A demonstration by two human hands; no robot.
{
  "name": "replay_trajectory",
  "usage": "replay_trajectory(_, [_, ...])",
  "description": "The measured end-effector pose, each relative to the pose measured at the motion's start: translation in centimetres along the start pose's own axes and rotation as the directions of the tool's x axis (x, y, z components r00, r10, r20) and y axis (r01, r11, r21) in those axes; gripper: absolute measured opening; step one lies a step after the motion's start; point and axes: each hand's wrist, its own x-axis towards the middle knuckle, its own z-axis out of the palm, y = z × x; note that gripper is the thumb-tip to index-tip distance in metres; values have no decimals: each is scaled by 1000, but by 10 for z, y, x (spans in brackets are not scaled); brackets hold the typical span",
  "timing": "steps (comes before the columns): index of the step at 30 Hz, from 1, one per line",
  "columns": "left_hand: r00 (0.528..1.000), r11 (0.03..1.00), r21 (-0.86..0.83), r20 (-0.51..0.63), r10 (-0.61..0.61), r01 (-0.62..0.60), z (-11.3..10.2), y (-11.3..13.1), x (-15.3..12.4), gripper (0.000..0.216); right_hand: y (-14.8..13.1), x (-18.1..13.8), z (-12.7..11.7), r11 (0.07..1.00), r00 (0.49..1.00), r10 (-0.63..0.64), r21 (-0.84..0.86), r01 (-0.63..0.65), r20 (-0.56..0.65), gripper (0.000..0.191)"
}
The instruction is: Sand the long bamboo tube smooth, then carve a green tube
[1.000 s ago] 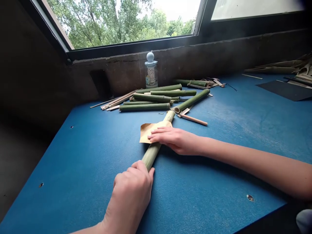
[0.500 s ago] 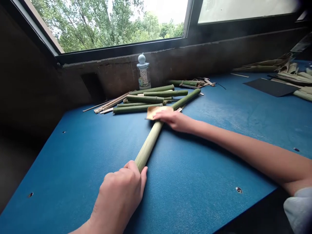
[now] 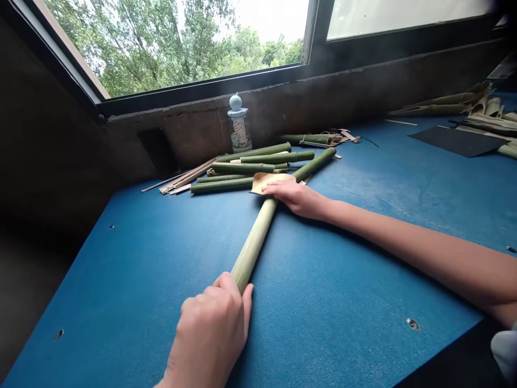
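A long bamboo pole slants across the blue table, its near part pale and its far part darker green. My left hand is wrapped round the near end, thumb along the right side. Farther up the pole, my right hand presses a tan sheet of sandpaper over the top of the bamboo. Its fingers lie across the sheet, which curves up at its left edge. The part of the pole beneath the sheet is hidden.
Several cut green bamboo pieces and thin strips lie behind the pole. A jar with a light-blue lid stands against the wall below the window. On the right are a black sheet and split bamboo on the blue table.
The view has shifted slightly, so the whole scene sits a little differently in the picture. Both hands keep their hold, and the sandpaper stays at about the same part of the pole.
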Motion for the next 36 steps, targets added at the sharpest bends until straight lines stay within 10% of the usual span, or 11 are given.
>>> replay_trajectory(8, [992,999,53,-124,14,-7,8,5,-3,36,-92,4,23,950,947,-301,124,287,113,31])
replay_trajectory(15, [993,1000,19,-117,8,-6,10,4,-4,37,-5,7,-1,990,999,-41,-139,36,-36,27])
replay_trajectory(18, [994,1000,23,-105,-14,17,7,5,-4,37,-25,5,1,976,999,23,-217,-31,-41,28])
replay_trajectory(23, [1000,1000,26,-20,7,-6,4,6,-2,37,-100,1,22,958,954,-282,-33,286,99,32])
replay_trajectory(27, [1000,999,36,-15,-2,3,5,5,-2,37,-51,4,15,929,923,-370,38,368,106,33])
replay_trajectory(31, [1000,999,33,-16,-5,6,6,6,-2,39,14,5,-2,998,999,-47,-53,46,-11,29])
replay_trajectory(36, [1000,1000,27,22,-16,15,4,7,-1,38,-46,2,11,995,997,-55,85,50,59,30])
